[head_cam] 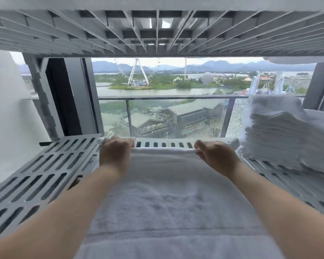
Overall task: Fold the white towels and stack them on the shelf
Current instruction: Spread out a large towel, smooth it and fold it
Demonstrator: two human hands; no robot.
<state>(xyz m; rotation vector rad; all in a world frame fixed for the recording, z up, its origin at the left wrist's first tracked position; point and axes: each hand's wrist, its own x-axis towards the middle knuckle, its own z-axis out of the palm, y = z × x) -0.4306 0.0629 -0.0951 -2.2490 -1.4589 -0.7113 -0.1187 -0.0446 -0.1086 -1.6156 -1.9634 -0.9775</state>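
A white towel (165,199) lies flat on the grey slotted shelf (43,169), running from the near edge to the shelf's back. My left hand (115,152) grips the towel's far edge on the left. My right hand (216,156) grips the same far edge on the right. Both hands are closed over the rolled edge near the shelf's back rim. A stack of folded white towels (281,135) sits on the shelf at the right, apart from my right hand.
The ribbed underside of the upper shelf (157,30) hangs close overhead. A window with a balcony railing (176,97) stands right behind the shelf. A grey upright post (43,98) rises at the back left. Bare slotted shelf lies to the left of the towel.
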